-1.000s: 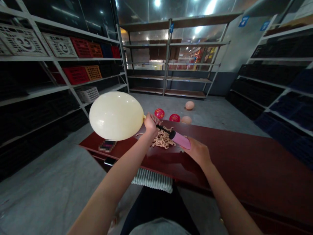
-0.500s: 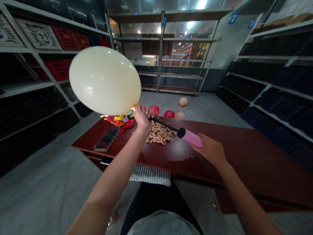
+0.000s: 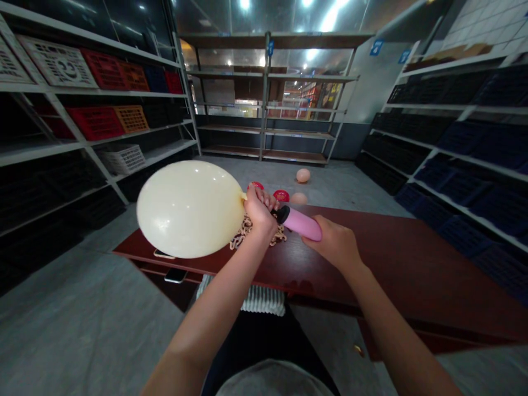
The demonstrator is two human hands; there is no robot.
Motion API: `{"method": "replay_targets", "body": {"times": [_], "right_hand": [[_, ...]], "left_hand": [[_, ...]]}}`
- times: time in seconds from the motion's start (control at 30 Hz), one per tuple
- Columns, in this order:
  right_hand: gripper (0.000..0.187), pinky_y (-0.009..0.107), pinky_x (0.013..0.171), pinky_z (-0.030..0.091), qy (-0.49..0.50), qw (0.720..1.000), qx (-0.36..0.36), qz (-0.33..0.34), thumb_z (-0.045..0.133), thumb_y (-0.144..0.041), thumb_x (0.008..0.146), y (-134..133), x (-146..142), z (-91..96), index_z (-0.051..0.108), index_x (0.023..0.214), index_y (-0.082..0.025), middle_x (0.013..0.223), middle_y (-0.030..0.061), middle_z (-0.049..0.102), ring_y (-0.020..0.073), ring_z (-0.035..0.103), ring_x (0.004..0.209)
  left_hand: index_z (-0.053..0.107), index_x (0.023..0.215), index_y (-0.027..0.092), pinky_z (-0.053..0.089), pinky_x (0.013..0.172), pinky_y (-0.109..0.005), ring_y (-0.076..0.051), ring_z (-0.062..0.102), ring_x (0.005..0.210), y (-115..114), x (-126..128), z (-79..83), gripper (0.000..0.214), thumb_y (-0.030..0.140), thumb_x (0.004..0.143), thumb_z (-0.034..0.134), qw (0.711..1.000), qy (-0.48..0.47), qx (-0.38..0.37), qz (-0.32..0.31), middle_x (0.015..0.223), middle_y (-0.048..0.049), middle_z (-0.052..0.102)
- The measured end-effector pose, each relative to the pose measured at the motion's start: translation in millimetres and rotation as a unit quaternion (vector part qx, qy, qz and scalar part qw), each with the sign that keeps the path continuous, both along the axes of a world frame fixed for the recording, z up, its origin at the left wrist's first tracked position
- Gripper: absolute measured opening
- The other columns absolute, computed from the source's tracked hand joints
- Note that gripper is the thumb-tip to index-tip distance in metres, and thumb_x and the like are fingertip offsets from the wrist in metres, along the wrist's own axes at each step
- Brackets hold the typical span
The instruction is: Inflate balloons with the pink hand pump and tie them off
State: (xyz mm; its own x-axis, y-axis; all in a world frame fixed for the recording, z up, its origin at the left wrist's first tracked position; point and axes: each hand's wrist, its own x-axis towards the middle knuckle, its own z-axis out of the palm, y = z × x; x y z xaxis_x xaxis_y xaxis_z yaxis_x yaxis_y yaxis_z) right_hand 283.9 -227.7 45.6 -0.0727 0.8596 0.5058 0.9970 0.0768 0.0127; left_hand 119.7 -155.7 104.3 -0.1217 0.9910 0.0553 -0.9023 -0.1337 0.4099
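A large pale cream balloon (image 3: 190, 209) hangs to the left of my left hand (image 3: 260, 208), blown up and lying almost level. That hand is closed around the balloon's neck and the front end of a hand pump, so the nozzle is hidden. The pink pump (image 3: 303, 223) has a black collar, which now sits right against my left fingers. My right hand (image 3: 334, 242) grips the pump's pink rear part. Beneath my left wrist, a pile of beige curled pieces (image 3: 278, 236) lies on the dark red table (image 3: 391, 258), partly covered by my arm and the balloon.
Beyond the table, red balloons (image 3: 281, 196) and peach balloons (image 3: 303, 175) rest on the floor. A phone (image 3: 175, 275) lies in the opening below the tabletop. Shelves with crates (image 3: 97, 122) line the left, dark crates fill the right, and a metal rack (image 3: 264, 132) stands behind.
The pump's black rod has slid inside, bringing both hands closer together. The balloon has swung down and now covers the loose balloons on the table. The view has tilted up a little.
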Motion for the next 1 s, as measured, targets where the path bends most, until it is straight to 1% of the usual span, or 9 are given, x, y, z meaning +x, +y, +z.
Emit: {"method": "replay_targets", "body": {"times": [0.13, 0.33, 0.4, 0.47, 0.53, 0.67, 0.73, 0.87, 1.0], "right_hand": [[0.040, 0.028, 0.065, 0.045, -0.009, 1.000, 0.005, 0.010, 0.058, -0.054, 0.085, 3.7, -0.8, -0.8, 0.063, 0.109, -0.022, 0.098, 0.0070, 0.075, 0.0231, 0.071, 0.083], [0.034, 0.029, 0.064, 0.047, -0.023, 0.999, -0.025, 0.022, 0.055, -0.051, 0.089, 2.7, -1.4, -8.7, 0.063, 0.103, -0.021, 0.102, 0.0104, 0.075, 0.0238, 0.072, 0.083], [0.032, 0.031, 0.063, 0.050, -0.007, 0.999, -0.030, 0.026, 0.057, -0.051, 0.087, 2.2, 2.3, -12.7, 0.064, 0.103, -0.024, 0.100, 0.0080, 0.075, 0.0254, 0.073, 0.082], [0.030, 0.034, 0.064, 0.053, 0.003, 0.998, -0.046, 0.040, 0.056, -0.050, 0.087, 2.3, 10.7, -18.8, 0.063, 0.106, -0.027, 0.100, 0.0060, 0.075, 0.0270, 0.074, 0.083], [0.027, 0.037, 0.069, 0.057, 0.012, 0.998, -0.041, 0.042, 0.056, -0.046, 0.087, 3.1, 23.5, -26.8, 0.064, 0.107, -0.030, 0.101, 0.0061, 0.076, 0.0289, 0.074, 0.087], [0.031, 0.043, 0.080, 0.060, 0.029, 0.998, -0.029, 0.056, 0.056, -0.046, 0.084, 6.0, 54.0, -42.6, 0.065, 0.113, -0.037, 0.108, 0.0057, 0.075, 0.0316, 0.073, 0.094], [0.033, 0.044, 0.083, 0.060, 0.035, 0.997, -0.028, 0.061, 0.057, -0.047, 0.083, 7.1, 65.3, -46.6, 0.067, 0.114, -0.038, 0.112, 0.0067, 0.074, 0.0324, 0.072, 0.098], [0.036, 0.046, 0.085, 0.060, 0.038, 0.997, -0.041, 0.055, 0.057, -0.048, 0.084, 8.3, 69.3, -45.2, 0.067, 0.116, -0.036, 0.116, 0.0083, 0.073, 0.0335, 0.071, 0.102], [0.046, 0.045, 0.086, 0.060, 0.030, 0.996, -0.058, 0.053, 0.054, -0.049, 0.087, 9.2, 53.4, -37.4, 0.061, 0.129, -0.030, 0.125, 0.0095, 0.069, 0.0321, 0.071, 0.104]], "left_hand": [[0.026, 0.057, 0.020, 0.019, 0.039, -0.025, -0.007, 0.021, 0.033, 7.6, -5.7, -1.6, 0.043, 0.024, 0.097, 0.042, 1.000, -0.003, -0.016, -0.008, 0.043, 0.0061, 0.022], [0.024, 0.057, 0.021, 0.020, 0.038, -0.024, -0.008, 0.022, 0.033, 27.6, -18.7, -17.2, 0.040, 0.020, 0.091, 0.046, 0.999, 0.024, -0.046, 0.001, 0.043, 0.0067, 0.023], [0.024, 0.057, 0.021, 0.020, 0.038, -0.024, -0.008, 0.022, 0.033, 32.1, -24.0, -20.4, 0.039, 0.018, 0.090, 0.044, 0.998, 0.026, -0.056, 0.009, 0.043, 0.0067, 0.023], [0.024, 0.056, 0.021, 0.020, 0.038, -0.025, -0.008, 0.022, 0.033, 35.7, -30.5, -22.4, 0.038, 0.017, 0.088, 0.043, 0.998, 0.026, -0.062, 0.014, 0.043, 0.0066, 0.023], [0.023, 0.056, 0.021, 0.020, 0.039, -0.025, -0.008, 0.022, 0.033, 39.1, -38.0, -23.3, 0.037, 0.016, 0.087, 0.043, 0.998, 0.026, -0.062, 0.015, 0.042, 0.0065, 0.023], [0.022, 0.056, 0.021, 0.019, 0.039, -0.024, -0.008, 0.021, 0.033, 46.5, -54.4, -21.9, 0.038, 0.017, 0.086, 0.044, 0.998, 0.020, -0.062, 0.017, 0.043, 0.0065, 0.022], [0.022, 0.056, 0.021, 0.019, 0.039, -0.024, -0.008, 0.021, 0.033, 49.1, -60.9, -19.7, 0.039, 0.020, 0.088, 0.044, 0.998, 0.018, -0.062, 0.016, 0.043, 0.0065, 0.022], [0.023, 0.056, 0.021, 0.020, 0.039, -0.024, -0.008, 0.022, 0.033, 49.4, -66.1, -15.1, 0.040, 0.021, 0.091, 0.043, 0.998, 0.018, -0.052, 0.026, 0.043, 0.0064, 0.022], [0.025, 0.056, 0.020, 0.022, 0.039, -0.023, -0.008, 0.023, 0.034, 47.1, -64.6, -14.8, 0.039, 0.021, 0.093, 0.040, 0.997, 0.017, -0.058, 0.052, 0.044, 0.0065, 0.023]]}}
